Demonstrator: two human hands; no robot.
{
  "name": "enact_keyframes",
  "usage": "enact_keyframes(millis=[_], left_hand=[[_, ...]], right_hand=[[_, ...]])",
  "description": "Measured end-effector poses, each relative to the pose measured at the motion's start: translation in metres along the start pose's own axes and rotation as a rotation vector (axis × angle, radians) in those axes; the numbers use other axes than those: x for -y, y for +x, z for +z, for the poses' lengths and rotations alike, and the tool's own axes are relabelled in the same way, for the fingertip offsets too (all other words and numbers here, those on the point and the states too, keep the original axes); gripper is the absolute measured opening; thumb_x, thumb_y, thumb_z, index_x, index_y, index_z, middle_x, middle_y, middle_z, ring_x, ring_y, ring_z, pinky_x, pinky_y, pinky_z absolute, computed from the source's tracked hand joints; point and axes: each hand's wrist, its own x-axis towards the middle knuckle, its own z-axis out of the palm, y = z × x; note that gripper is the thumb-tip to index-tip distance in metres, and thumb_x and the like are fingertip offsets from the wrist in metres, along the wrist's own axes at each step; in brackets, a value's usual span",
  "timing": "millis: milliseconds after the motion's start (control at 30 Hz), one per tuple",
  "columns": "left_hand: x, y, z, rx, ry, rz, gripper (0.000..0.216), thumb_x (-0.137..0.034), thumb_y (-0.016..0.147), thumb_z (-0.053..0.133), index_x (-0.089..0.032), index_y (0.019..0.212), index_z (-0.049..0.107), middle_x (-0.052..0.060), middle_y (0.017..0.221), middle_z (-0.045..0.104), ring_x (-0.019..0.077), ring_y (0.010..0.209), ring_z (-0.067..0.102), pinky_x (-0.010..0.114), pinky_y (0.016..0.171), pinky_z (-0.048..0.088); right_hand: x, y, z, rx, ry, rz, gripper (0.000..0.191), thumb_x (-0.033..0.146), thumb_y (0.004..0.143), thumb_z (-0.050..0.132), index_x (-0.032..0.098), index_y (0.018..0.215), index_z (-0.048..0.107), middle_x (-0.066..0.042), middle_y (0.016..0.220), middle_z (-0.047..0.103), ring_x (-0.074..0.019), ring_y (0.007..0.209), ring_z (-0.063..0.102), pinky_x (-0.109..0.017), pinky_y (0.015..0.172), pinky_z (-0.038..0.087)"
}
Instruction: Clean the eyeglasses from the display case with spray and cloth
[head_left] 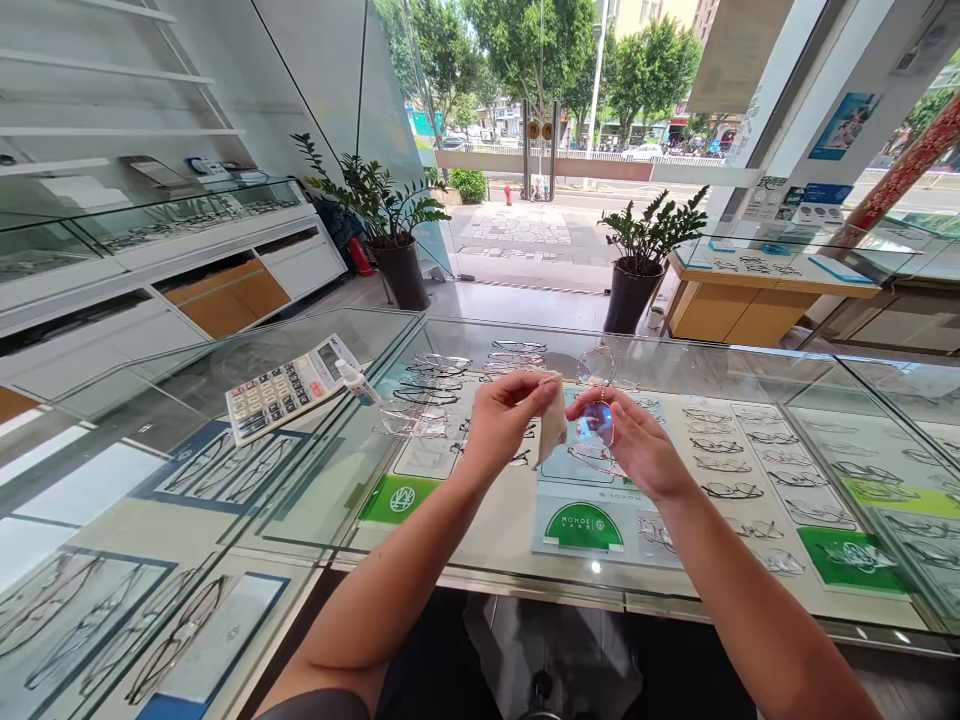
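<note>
Above the glass counter [750, 365], my right hand [637, 445] holds a pair of rimless glasses [596, 420] with a bluish-tinted lens, fingers closed on the lens edge. The second lens rises clear above it. My left hand [504, 420] pinches a small beige cleaning cloth [553, 425] next to that lens. Both hands hover over the display case, close together.
A calculator [289, 388] and a small spray bottle [358, 382] lie on the counter at the left. Rows of spectacle frames [720, 445] sit under the glass. Two potted plants [641, 260] stand by the window. White shelving [112, 130] lines the left wall.
</note>
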Motion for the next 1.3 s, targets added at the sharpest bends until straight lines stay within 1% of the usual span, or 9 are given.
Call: enact_keyframes(millis=[167, 333, 400, 500, 600, 667, 867, 1167, 1300], left_hand=[[0.003, -0.004, 0.003, 0.036, 0.167, 0.153, 0.020, -0.044, 0.088, 0.085, -0.024, 0.090, 0.085, 0.007, 0.099, 0.079, 0.0218, 0.092, 0.071, 0.030, 0.072, 0.058], [0.005, -0.007, 0.004, 0.085, 0.244, 0.165, 0.016, -0.042, 0.091, 0.082, -0.027, 0.093, 0.087, 0.008, 0.102, 0.078, 0.0232, 0.099, 0.071, 0.029, 0.069, 0.058], [0.005, -0.006, 0.003, 0.089, 0.258, 0.164, 0.016, -0.041, 0.092, 0.081, -0.027, 0.093, 0.087, 0.008, 0.102, 0.079, 0.0233, 0.100, 0.071, 0.030, 0.072, 0.058], [0.006, -0.004, 0.002, 0.087, 0.217, 0.121, 0.020, -0.043, 0.092, 0.081, -0.024, 0.093, 0.085, 0.006, 0.095, 0.079, 0.0216, 0.092, 0.072, 0.032, 0.077, 0.058], [0.005, -0.001, 0.001, 0.079, 0.125, 0.032, 0.028, -0.048, 0.090, 0.082, -0.020, 0.093, 0.081, 0.004, 0.086, 0.077, 0.0182, 0.079, 0.070, 0.030, 0.073, 0.057], [0.003, 0.001, 0.001, 0.078, 0.068, -0.025, 0.033, -0.052, 0.087, 0.083, -0.019, 0.090, 0.078, 0.003, 0.083, 0.075, 0.0170, 0.076, 0.068, 0.029, 0.069, 0.057], [0.001, 0.002, 0.000, 0.140, -0.059, -0.175, 0.043, -0.058, 0.082, 0.088, -0.018, 0.086, 0.070, 0.002, 0.087, 0.074, 0.0151, 0.079, 0.068, 0.027, 0.071, 0.058], [0.003, -0.002, 0.004, 0.209, -0.248, -0.230, 0.044, -0.053, 0.082, 0.091, -0.018, 0.086, 0.065, 0.002, 0.095, 0.072, 0.0150, 0.089, 0.068, 0.029, 0.083, 0.058], [0.005, -0.002, 0.005, 0.212, -0.275, -0.215, 0.044, -0.052, 0.082, 0.092, -0.017, 0.085, 0.065, 0.001, 0.092, 0.071, 0.0133, 0.087, 0.067, 0.027, 0.084, 0.055]], right_hand=[[-0.004, -0.001, 0.004, 0.073, -0.058, 0.028, 0.036, 0.057, 0.107, 0.058, 0.030, 0.121, 0.076, -0.007, 0.117, 0.077, -0.0288, 0.124, 0.067, -0.047, 0.116, 0.048], [-0.006, 0.001, 0.004, 0.096, -0.085, 0.023, 0.036, 0.057, 0.107, 0.059, 0.030, 0.122, 0.076, -0.007, 0.119, 0.076, -0.0298, 0.125, 0.066, -0.048, 0.114, 0.050], [-0.006, 0.001, 0.003, 0.094, -0.088, 0.022, 0.036, 0.057, 0.107, 0.059, 0.029, 0.121, 0.076, -0.007, 0.120, 0.076, -0.0301, 0.126, 0.066, -0.049, 0.113, 0.050], [-0.005, 0.000, 0.003, 0.095, -0.089, 0.015, 0.035, 0.057, 0.107, 0.058, 0.030, 0.121, 0.076, -0.007, 0.121, 0.076, -0.0295, 0.127, 0.065, -0.048, 0.115, 0.049], [-0.004, 0.000, 0.003, 0.079, -0.094, 0.011, 0.036, 0.056, 0.109, 0.056, 0.030, 0.123, 0.076, -0.007, 0.121, 0.076, -0.0289, 0.126, 0.065, -0.047, 0.116, 0.047], [-0.002, 0.001, 0.002, 0.043, -0.102, -0.003, 0.037, 0.057, 0.109, 0.055, 0.030, 0.123, 0.076, -0.007, 0.121, 0.076, -0.0290, 0.126, 0.066, -0.047, 0.116, 0.047], [-0.003, 0.003, -0.001, -0.081, -0.128, -0.072, 0.035, 0.056, 0.108, 0.057, 0.031, 0.123, 0.077, -0.006, 0.132, 0.074, -0.0276, 0.131, 0.062, -0.043, 0.114, 0.047], [-0.010, 0.005, 0.002, -0.179, -0.119, -0.134, 0.033, 0.057, 0.105, 0.063, 0.032, 0.123, 0.075, -0.006, 0.135, 0.075, -0.0283, 0.132, 0.064, -0.045, 0.116, 0.049], [-0.013, 0.006, 0.000, -0.175, -0.110, -0.156, 0.029, 0.054, 0.106, 0.064, 0.033, 0.121, 0.075, -0.006, 0.137, 0.075, -0.0278, 0.137, 0.062, -0.046, 0.120, 0.046]])
